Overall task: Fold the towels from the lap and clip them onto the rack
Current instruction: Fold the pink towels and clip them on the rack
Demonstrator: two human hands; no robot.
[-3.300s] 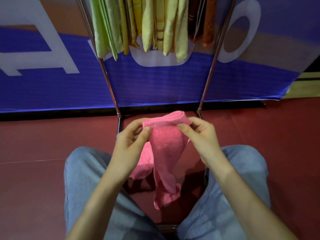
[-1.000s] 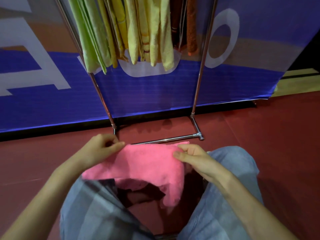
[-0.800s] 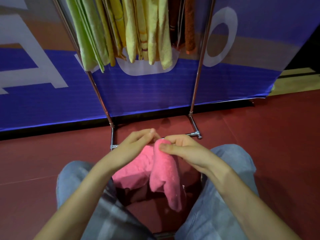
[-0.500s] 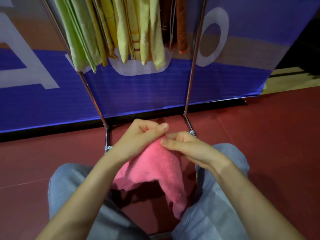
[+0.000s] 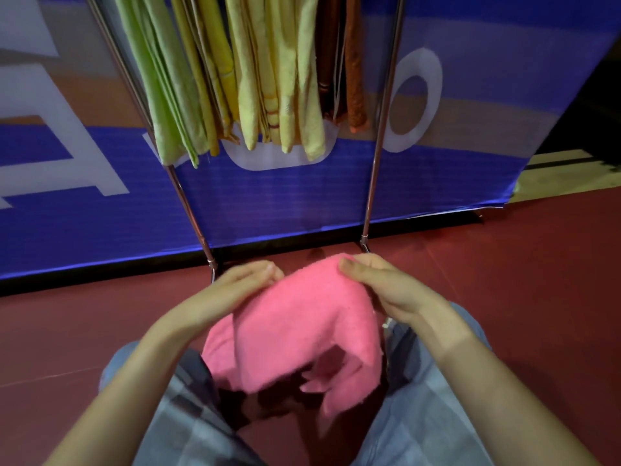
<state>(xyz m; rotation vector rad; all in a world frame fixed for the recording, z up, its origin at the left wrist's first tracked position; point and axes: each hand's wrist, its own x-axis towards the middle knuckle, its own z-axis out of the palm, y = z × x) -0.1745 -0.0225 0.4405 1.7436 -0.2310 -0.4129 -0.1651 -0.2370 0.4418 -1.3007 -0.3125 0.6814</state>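
Pinching pink towel (image 5: 302,331) at its top edge with left hand (image 5: 235,290) and right hand (image 5: 386,287), over the lap (image 5: 423,405), below the rack (image 5: 381,129). Spread wider than half a second ago; fold incomplete, clipping pending.

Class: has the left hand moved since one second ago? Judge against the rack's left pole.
Yes. The left hand, holding the pink towel, was left of the rack's left pole foot; now it is right of it.
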